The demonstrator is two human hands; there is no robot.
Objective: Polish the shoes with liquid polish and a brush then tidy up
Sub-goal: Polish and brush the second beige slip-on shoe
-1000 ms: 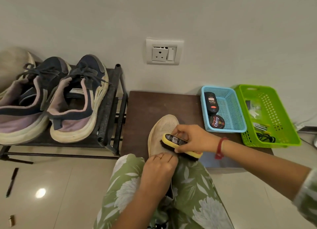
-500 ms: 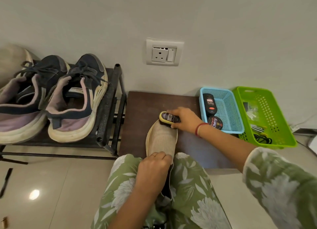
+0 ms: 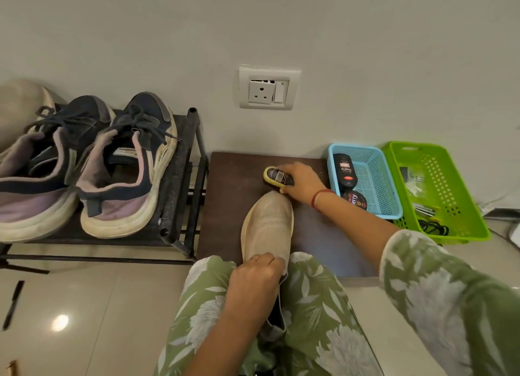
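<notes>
A beige knit shoe (image 3: 268, 226) lies toe-away on my lap, its front over the dark brown board (image 3: 233, 206). My left hand (image 3: 254, 280) grips the shoe near its opening. My right hand (image 3: 302, 182) holds the yellow brush (image 3: 277, 176) just beyond the toe, above the board and apart from the shoe. A black liquid polish bottle (image 3: 343, 171) and a round polish tin (image 3: 355, 200) lie in the blue basket (image 3: 374, 184).
A dark shoe rack (image 3: 180, 178) on the left carries two navy sneakers (image 3: 123, 167). A green basket (image 3: 450, 195) with small items stands right of the blue one. A wall socket (image 3: 268, 87) is above. A black pen (image 3: 12, 304) lies on the tiled floor.
My right hand has swept the brush from the middle of the shoe up past its toe and off it. My left hand stays gripping the shoe.
</notes>
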